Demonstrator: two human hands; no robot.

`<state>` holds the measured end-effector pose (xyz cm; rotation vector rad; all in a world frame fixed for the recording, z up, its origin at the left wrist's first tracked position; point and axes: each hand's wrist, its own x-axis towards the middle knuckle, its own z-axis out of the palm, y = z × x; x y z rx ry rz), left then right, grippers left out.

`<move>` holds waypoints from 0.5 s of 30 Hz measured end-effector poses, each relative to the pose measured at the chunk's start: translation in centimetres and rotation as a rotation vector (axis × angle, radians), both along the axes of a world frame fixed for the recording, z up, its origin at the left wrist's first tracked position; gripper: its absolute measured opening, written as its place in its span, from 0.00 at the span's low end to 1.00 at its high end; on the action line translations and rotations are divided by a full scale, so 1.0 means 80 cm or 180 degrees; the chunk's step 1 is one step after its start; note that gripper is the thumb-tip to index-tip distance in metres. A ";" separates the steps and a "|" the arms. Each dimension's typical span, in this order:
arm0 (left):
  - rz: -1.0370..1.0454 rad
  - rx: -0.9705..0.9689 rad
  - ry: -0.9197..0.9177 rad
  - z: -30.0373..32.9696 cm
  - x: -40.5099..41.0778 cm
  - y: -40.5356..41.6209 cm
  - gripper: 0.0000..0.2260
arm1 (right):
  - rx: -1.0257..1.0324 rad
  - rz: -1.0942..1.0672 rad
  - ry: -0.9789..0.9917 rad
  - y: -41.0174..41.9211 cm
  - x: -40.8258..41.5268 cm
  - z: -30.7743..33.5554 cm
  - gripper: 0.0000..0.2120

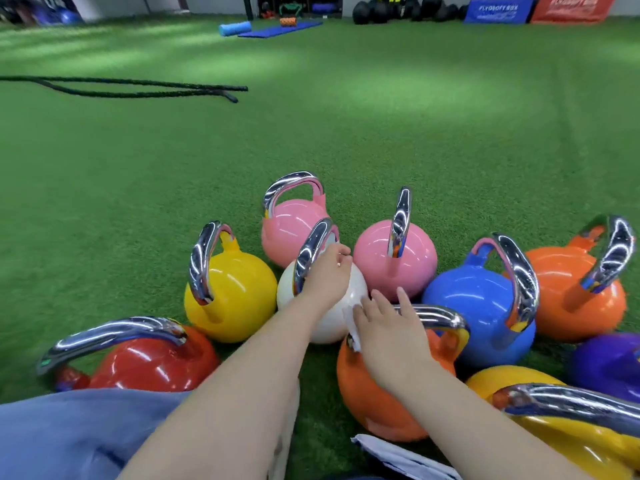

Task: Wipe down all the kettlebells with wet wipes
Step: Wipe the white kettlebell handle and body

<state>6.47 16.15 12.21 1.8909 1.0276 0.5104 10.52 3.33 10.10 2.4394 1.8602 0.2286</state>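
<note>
Kettlebells with glossy coloured bodies and chrome handles stand clustered on the green artificial turf floor (pixel 311 133). At the middle of the cluster is the white kettlebell (pixel 325 320); the left hand (pixel 327 275) rests on top of it beside its chrome handle (pixel 311 251), the fingers curled over the far side, though whether this grip closes on the handle or only lies on the ball cannot be told. The right hand (pixel 388 327) lies flat with spread, straight fingers, pressing a crumpled white wet wipe (pixel 351 330) against the near right side of the white ball, just above the near orange kettlebell (pixel 377 396).

Around the white one stand a yellow kettlebell (pixel 235 292) to the left, a red kettlebell (pixel 149 365) nearer left, two pink kettlebells (pixel 291 226) (pixel 412 258) behind, a blue kettlebell (pixel 474 313) to the right, a far orange kettlebell (pixel 568 289) beyond it, a purple kettlebell (pixel 606 362) at the right edge and a near yellow kettlebell (pixel 554 431) at lower right.

A white and blue packet (pixel 398 455) lies on the turf at the bottom edge. A black battle rope (pixel 138 88) lies well apart on the left, and a blue foam roller (pixel 235 28) and blue mat (pixel 280 29) lie far off.
</note>
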 end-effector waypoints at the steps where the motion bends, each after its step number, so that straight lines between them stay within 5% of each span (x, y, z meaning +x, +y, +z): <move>1: -0.0260 0.0000 0.0273 0.012 -0.003 0.013 0.12 | -0.0453 0.0138 0.0002 0.010 -0.005 0.016 0.18; 5: -0.1267 0.0532 0.1675 0.060 -0.030 0.071 0.10 | -0.2103 0.0383 0.0468 0.049 -0.014 0.040 0.19; 9: -0.1612 0.0775 0.2362 0.100 -0.054 0.110 0.05 | -0.1316 -0.0107 0.1938 0.078 -0.002 0.052 0.12; 11: -0.1703 0.0721 0.2502 0.107 -0.060 0.124 0.11 | -0.0951 -0.0231 0.2322 0.091 0.008 0.057 0.14; 15: -0.1664 0.0342 0.2222 0.099 -0.066 0.140 0.14 | 0.0198 -0.0967 0.3721 0.115 0.030 0.048 0.06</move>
